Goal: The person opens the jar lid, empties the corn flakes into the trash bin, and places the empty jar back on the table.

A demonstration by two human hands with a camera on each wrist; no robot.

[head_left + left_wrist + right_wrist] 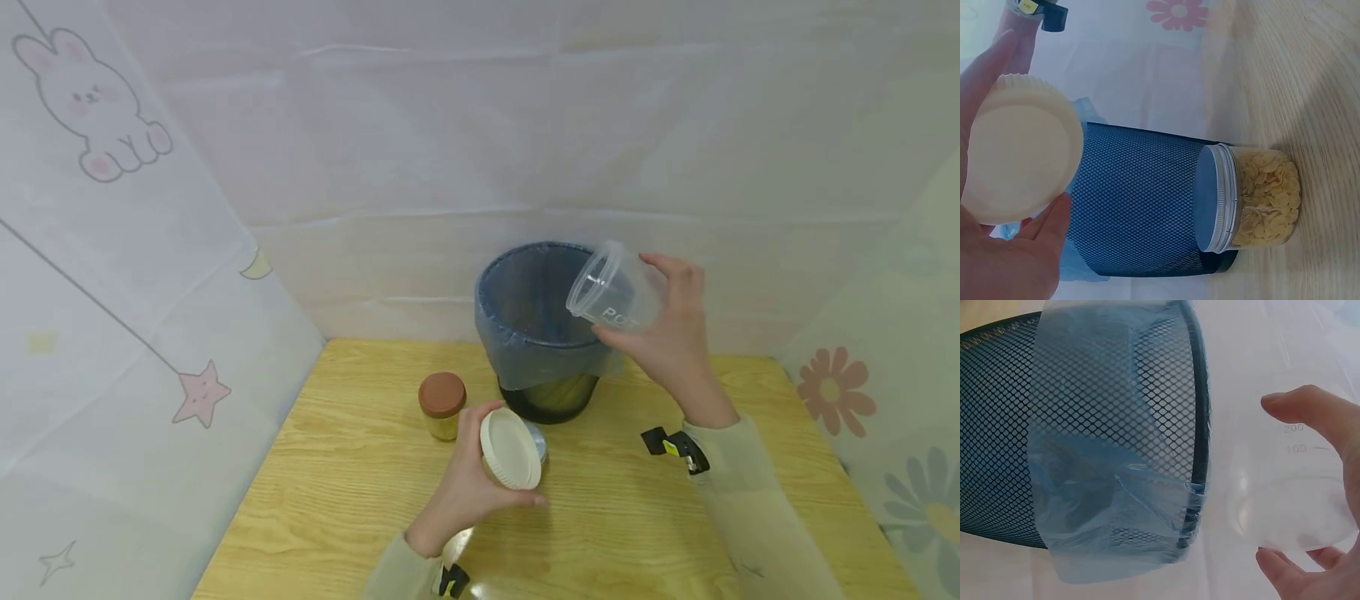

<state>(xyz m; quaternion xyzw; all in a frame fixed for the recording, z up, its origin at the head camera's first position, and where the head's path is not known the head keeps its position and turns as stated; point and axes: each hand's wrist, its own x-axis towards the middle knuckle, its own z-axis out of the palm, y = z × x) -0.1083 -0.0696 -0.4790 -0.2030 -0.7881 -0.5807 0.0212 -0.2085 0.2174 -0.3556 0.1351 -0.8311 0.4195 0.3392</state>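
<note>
In my left hand (468,479) is a round cream screw lid (512,450) with a ribbed edge, held tilted between thumb and fingers. My right hand (681,337) grips a clear plastic cup (626,292) with white lettering and measuring marks, its mouth tipped toward the rubbish bin. No contents show in the cup. That dark mesh bin (1141,200) is lined with a blue bag (513,362) folded over its rim. Behind the cream lid, a jar of yellowish flakes (1266,197) with a silver lid (1213,197) is mostly hidden in the head view.
A small jar with a brown lid (442,395) stands left of the bin, close to my left hand. Everything rests on a wood-grain table (337,500). Pale printed sheets (412,150) hang behind and at both sides.
</note>
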